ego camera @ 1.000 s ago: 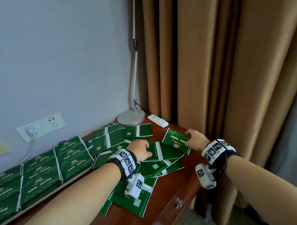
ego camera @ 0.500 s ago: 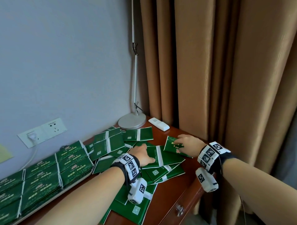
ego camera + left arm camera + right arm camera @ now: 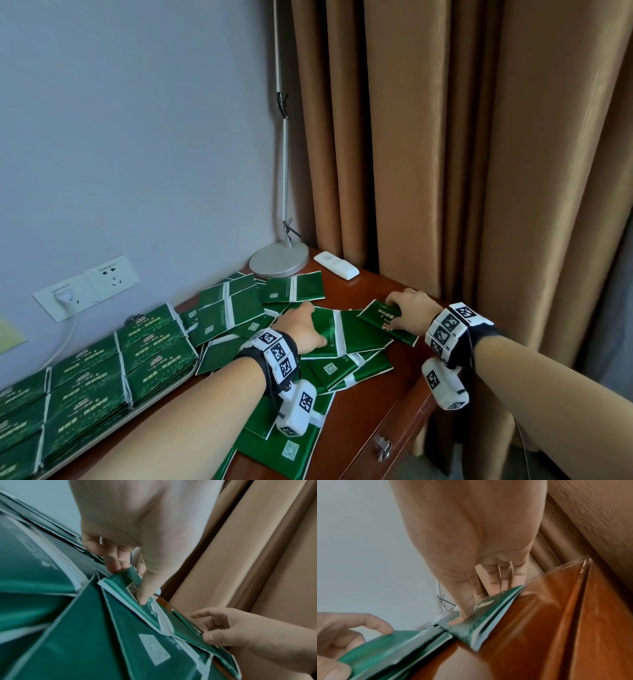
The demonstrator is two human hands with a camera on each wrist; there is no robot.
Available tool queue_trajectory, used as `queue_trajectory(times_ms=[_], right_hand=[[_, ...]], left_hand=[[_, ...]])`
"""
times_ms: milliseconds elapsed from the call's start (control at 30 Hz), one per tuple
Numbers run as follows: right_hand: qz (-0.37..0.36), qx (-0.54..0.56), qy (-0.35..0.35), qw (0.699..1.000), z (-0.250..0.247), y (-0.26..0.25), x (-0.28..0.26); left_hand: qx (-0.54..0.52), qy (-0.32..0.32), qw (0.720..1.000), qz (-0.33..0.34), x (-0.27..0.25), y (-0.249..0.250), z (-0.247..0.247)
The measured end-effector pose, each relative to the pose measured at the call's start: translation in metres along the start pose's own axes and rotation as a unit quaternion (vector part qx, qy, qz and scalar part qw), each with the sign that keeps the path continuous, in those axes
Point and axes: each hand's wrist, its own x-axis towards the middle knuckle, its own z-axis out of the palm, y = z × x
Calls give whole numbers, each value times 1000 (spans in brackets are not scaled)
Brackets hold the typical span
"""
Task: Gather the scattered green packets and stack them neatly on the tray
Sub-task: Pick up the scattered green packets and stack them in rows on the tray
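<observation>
Several green packets (image 3: 236,310) lie scattered on the brown table. My left hand (image 3: 305,323) rests on one packet (image 3: 359,334); in the left wrist view the left hand (image 3: 130,574) has its thumb on top and its curled fingers under the lifted far corner of that packet (image 3: 120,586). To the right, my right hand (image 3: 397,311) grips a gold-printed packet (image 3: 380,317). Its thumb lies on top and its fingers are behind the far edge, seen close as the right hand (image 3: 481,599) tilts this packet (image 3: 479,622) off the wood. Neat packet stacks (image 3: 85,377) fill the tray (image 3: 150,404) at left.
A lamp base (image 3: 279,260) and a white remote (image 3: 337,264) stand at the back corner. Brown curtains (image 3: 445,171) hang close on the right. A wall socket with a plug (image 3: 85,287) is behind the tray. The table edge has a drawer handle (image 3: 383,447).
My right hand has brought its packet down and left, close to the packet under my left hand. The left hand has slid slightly forward on the pile.
</observation>
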Motion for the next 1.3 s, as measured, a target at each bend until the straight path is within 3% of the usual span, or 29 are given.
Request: queue_trajectory(times_ms=[233,533,700,867,1100,1300], right_hand=[[99,121,-24,987,-9,9,0],[101,249,17,963,-8,12,1],[111,293,20,949,-3,10,4],[139,320,2,937,3,15,3],[162,331,-18,929,4,20,4],[167,339,-13,926,2,20,4]], left_hand=[[-100,25,994,32,0,3,1],[-170,37,984,25,-2,-8,-19],[-125,65,987,73,-9,-10,-34],[-116,-15,983,140,-21,6,-23],[50,-5,997,57,-19,0,-15],[71,-59,995,25,-22,-2,-7]])
